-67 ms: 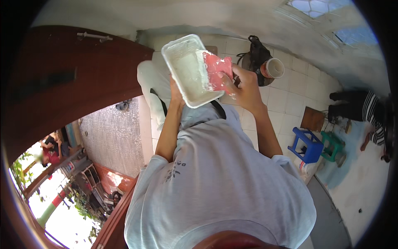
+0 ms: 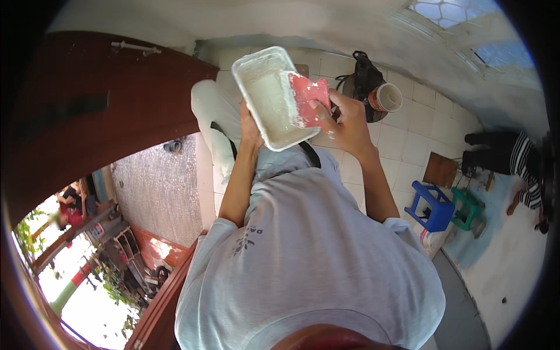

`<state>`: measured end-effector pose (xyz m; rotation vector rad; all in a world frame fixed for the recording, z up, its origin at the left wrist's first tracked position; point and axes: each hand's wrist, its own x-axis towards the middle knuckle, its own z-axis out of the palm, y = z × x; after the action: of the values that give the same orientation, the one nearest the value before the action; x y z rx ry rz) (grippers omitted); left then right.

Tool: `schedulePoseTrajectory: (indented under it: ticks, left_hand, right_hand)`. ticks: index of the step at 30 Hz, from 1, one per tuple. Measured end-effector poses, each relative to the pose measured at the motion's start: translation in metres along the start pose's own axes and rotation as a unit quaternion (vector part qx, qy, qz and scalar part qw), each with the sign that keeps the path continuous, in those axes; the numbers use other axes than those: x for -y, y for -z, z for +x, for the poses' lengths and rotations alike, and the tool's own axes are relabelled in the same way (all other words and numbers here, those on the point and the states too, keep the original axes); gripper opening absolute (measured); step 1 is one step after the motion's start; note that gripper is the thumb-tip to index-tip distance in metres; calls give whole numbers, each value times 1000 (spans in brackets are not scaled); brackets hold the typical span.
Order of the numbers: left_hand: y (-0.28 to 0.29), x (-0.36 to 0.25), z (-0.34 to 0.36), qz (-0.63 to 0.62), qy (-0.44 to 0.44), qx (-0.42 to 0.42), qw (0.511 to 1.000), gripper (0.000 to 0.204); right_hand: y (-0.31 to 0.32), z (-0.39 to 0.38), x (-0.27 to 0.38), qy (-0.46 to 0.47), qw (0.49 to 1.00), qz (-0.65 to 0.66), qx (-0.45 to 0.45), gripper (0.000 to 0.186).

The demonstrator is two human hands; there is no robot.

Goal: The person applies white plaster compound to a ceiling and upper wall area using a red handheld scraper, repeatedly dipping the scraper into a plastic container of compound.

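My left hand (image 2: 251,127) grips a white rectangular tub (image 2: 240,81) from its left side and underneath; some of its fingers are hidden below. Pale putty (image 2: 265,99) coats the tub's floor and walls. In my right hand (image 2: 348,121) is a flat red putty scraper (image 2: 309,100), pinched between thumb and fingers. The scraper lies over the tub's right part, its left edge loaded with white putty. Smears of putty show on the right thumb and fingers.
A dark bag (image 2: 363,73) and a bucket (image 2: 386,97) stand on the tiled floor ahead right. Blue (image 2: 430,207) and green stools (image 2: 466,208) sit at right, near another person in stripes (image 2: 522,157). A dark red door (image 2: 105,99) is at left; people sit outside beyond it.
The tub, scraper and both hands have shifted very slightly to the right in the picture. Both grips are the same.
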<state>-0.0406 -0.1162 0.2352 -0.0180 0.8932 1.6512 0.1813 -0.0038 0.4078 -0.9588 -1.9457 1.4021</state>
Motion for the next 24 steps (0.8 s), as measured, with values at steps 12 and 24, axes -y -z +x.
schedulePoseTrajectory:
  ticks: [12,24]
  left_hand:
    - [-49,-31,4,168,88,-4,982,65]
    - [-71,-27,60,60,73,87,992,78]
  right_hand:
    - [-2,44,-4,146,975,-158,-49,20]
    - [20,64,-16,168,968,-129,-136,16]
